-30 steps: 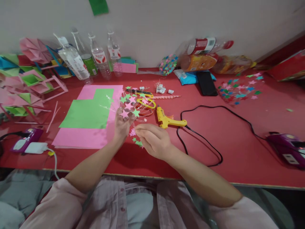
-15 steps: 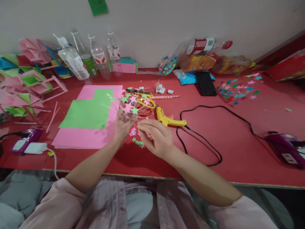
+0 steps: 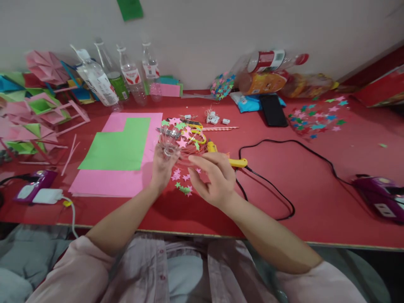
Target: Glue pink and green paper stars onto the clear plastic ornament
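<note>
My left hand (image 3: 162, 167) grips a clear plastic bottle piece (image 3: 170, 148) with pink and green paper stars stuck on it. Its round clear end faces me. Just right of it, my right hand (image 3: 214, 176) is held with thumb and fingers apart and nothing visible between them. Below the hands, loose pink stars (image 3: 176, 174) and green stars (image 3: 184, 190) lie on the red table (image 3: 315, 181). Behind my right hand lies a yellow glue gun (image 3: 238, 162), partly covered by the fingers. Yellow-handled scissors (image 3: 198, 136) rest beyond the bottle piece.
Pink paper (image 3: 107, 184) and green paper (image 3: 115, 145) lie at left, beside paper lanterns (image 3: 47, 105). Several bottles (image 3: 132, 75) line the wall. A black cord (image 3: 292, 141) loops to a purple power strip (image 3: 378, 195). A phone (image 3: 274, 110) and a star-covered piece (image 3: 318, 120) sit at right.
The bottle piece has turned in my left hand, its stars shifting rightward. My right hand has drawn away to the right, its fingers parting and covering part of the glue gun.
</note>
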Available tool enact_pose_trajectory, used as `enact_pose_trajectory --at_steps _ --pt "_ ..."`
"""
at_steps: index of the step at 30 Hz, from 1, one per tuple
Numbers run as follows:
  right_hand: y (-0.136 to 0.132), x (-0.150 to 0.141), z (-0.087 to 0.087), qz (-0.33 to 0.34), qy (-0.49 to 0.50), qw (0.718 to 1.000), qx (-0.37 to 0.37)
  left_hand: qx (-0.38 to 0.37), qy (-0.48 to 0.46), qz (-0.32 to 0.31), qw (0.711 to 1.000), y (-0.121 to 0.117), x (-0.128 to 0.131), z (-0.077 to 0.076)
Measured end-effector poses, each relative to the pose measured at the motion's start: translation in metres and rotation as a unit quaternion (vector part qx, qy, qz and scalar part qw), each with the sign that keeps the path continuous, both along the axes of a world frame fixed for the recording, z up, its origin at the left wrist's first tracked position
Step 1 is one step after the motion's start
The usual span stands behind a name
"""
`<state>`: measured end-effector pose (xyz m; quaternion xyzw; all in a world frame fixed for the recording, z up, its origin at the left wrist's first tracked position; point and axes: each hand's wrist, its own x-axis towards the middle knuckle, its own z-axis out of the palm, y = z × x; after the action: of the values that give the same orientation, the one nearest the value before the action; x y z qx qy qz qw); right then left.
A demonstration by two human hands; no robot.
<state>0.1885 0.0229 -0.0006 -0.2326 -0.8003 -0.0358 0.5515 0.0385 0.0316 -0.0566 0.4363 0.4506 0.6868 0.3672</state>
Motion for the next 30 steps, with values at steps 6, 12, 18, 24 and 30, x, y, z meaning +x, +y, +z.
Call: enact_pose_trajectory --at_steps 6,12,18,24,30 --pt "-0.002 -0.001 -0.003 0.072 -0.036 0.996 -0.047 -0.033 -0.039 -0.017 0.999 -0.001 0.0 0.001" --pt "-0.002 -0.004 -0.012 0.079 -0.096 0.986 -0.108 -0.026 -0.107 -0.025 0.994 0.001 -0.002 0.003" --pt "-0.001 0.002 0.001 0.07 0.035 0.992 -0.101 -0.015 -0.141 -0.04 0.989 0.003 -0.004 0.003" --pt "0.008 -0.004 -0.007 0.061 0.106 0.961 -0.249 -0.046 -0.139 -0.048 0.988 0.004 -0.004 0.006" --pt "0.01 -0.012 -0.019 0.081 0.072 0.911 -0.398 -0.035 -0.146 -0.064 0.987 0.005 -0.004 0.003"
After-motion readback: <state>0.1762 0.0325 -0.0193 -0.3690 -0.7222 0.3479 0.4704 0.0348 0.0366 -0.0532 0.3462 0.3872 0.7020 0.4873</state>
